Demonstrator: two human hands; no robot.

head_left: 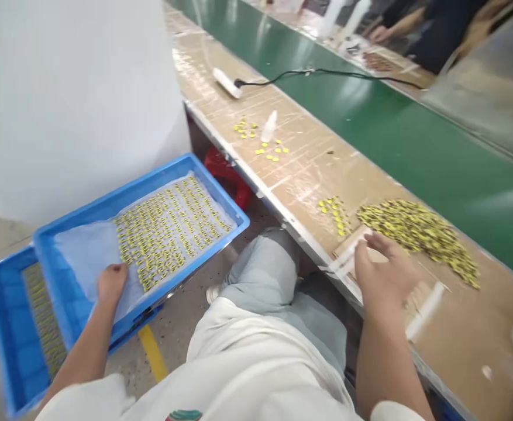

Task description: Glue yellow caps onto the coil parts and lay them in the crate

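Over the upper blue tray (142,196), my left hand (112,282) is closed at the edge of the small yellow pieces (164,234), which lie in rows on a white sheet (85,248). Whether its fingers pinch anything is too small to tell. My right hand (383,263) is above the brown worktable (298,184), beside a large pile of yellow and dark pieces (418,231). Its thumb and forefinger curve toward each other near a white-edged frame (427,310); what may be between the fingertips cannot be made out.
A second blue tray (8,292) sits lower left. A white bottle (269,127) stands among loose yellow pieces. A black cable (326,72) crosses the green belt (361,117). A red stool (227,172) is under the table. Another person's hand (379,34) shows across the belt.
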